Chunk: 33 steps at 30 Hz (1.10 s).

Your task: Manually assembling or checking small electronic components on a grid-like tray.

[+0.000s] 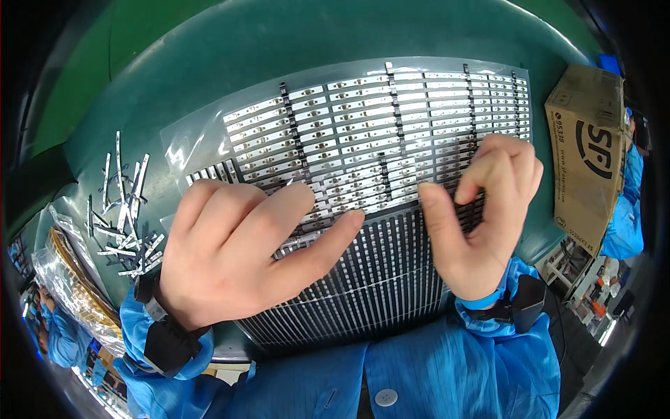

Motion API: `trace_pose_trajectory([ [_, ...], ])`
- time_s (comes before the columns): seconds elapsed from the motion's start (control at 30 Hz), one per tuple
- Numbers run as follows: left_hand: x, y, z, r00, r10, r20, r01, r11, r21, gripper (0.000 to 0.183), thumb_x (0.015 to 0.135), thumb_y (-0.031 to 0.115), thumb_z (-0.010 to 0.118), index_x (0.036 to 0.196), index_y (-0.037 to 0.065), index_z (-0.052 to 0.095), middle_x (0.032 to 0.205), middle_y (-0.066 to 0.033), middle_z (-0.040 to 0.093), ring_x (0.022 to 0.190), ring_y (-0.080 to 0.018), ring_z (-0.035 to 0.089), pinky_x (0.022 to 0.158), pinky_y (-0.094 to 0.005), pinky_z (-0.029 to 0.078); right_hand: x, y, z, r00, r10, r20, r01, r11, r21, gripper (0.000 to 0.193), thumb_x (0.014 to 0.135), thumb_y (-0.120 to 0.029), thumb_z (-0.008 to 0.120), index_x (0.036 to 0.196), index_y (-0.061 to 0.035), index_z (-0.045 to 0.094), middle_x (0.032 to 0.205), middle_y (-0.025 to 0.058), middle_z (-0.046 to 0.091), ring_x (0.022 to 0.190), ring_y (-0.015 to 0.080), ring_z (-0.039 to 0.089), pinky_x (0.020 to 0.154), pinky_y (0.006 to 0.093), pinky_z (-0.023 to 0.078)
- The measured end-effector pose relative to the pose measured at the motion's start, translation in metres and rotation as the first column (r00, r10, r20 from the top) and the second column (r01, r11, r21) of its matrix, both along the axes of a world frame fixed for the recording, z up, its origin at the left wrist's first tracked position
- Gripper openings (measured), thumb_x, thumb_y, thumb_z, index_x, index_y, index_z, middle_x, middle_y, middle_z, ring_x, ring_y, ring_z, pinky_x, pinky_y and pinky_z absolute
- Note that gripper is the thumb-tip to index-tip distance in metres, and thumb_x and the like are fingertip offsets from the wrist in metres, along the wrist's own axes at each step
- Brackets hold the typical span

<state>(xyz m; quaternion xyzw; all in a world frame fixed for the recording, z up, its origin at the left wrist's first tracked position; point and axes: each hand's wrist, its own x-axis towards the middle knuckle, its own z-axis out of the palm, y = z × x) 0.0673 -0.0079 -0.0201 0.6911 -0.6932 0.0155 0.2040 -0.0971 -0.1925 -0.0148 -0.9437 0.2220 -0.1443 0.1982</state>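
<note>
Rows of white strips with small dark parts (363,133), joined by black crosspieces, lie on a clear plastic sheet (199,136). Nearer to me is a block of narrow black strips (356,279) in close lines. My left hand (223,244) rests over the left side of the rows, thumb and index finger apart, no object visible between them. Over the right side is my right hand (499,209), its thumb and bent index finger separated by a gap. Its other fingers curl in, and what lies beneath them is hidden.
Loose strips (129,230) lie piled at the left on the green table (209,77). Beside them is a clear plastic bag (91,293) with yellowish contents. A cardboard box (586,153) stands at the right. Blue-sleeved people (621,223) show at both sides.
</note>
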Motion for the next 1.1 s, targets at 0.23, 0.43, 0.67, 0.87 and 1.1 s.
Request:
trace_pose_trajectory([
  [0.23,0.001,0.003,0.008,1.000,0.014,0.022,-0.014,1.000,0.004,0.045,0.060,0.013,0.075,0.104,0.021,0.079,0.100,-0.0052,0.058,0.080,-0.0215,0.054,0.064,-0.0327,0.042,0.003,0.000,0.002,0.996,0.059,0.069,-0.061,0.998,0.030,0.028,0.076,-0.009,0.075,0.089,-0.0071,0.050,0.100,0.0127,0.050,0.093,0.0264,0.043,0.087,0.0369,0.033],
  [0.43,0.002,0.004,0.004,1.000,0.006,0.007,-0.007,0.999,0.049,0.055,0.062,0.015,0.071,0.116,0.023,0.075,0.102,-0.0018,0.057,0.083,-0.0197,0.055,0.069,-0.0333,0.044,0.006,0.000,-0.007,0.998,0.006,0.055,-0.007,1.000,0.013,0.030,0.073,-0.013,0.079,0.090,-0.0101,0.055,0.100,0.0110,0.053,0.093,0.0318,0.047,0.084,0.0423,0.035],
  [0.67,0.010,0.046,0.052,0.977,0.212,-0.037,-0.213,0.976,-0.049,0.058,0.064,0.008,0.078,0.121,0.013,0.070,0.118,-0.0102,0.062,0.100,-0.0273,0.062,0.085,-0.0379,0.050,0.002,0.002,-0.004,0.998,0.027,0.063,-0.027,1.000,0.004,0.020,0.081,-0.008,0.071,0.093,-0.0074,0.055,0.096,0.0104,0.051,0.094,0.0314,0.047,0.086,0.0397,0.034],
  [0.87,0.028,0.108,0.080,0.775,0.622,-0.112,-0.612,0.783,0.114,0.023,0.077,-0.002,0.073,0.099,0.003,0.067,0.093,-0.0118,0.065,0.083,-0.0250,0.065,0.072,-0.0334,0.051,-0.004,-0.001,0.005,0.994,0.096,0.058,-0.099,0.994,0.045,0.014,0.085,-0.004,0.064,0.096,-0.0069,0.057,0.100,0.0102,0.053,0.097,0.0305,0.048,0.089,0.0401,0.035],
  [1.1,0.028,0.108,0.044,0.688,0.710,-0.152,-0.657,0.698,0.284,0.014,0.076,0.004,0.075,0.088,0.004,0.066,0.081,-0.0089,0.066,0.072,-0.0237,0.067,0.065,-0.0343,0.053,-0.011,-0.005,0.014,0.977,0.207,0.058,-0.211,0.975,0.064,0.022,0.083,-0.003,0.063,0.104,-0.0060,0.059,0.110,0.0111,0.056,0.104,0.0312,0.051,0.092,0.0402,0.036],
])
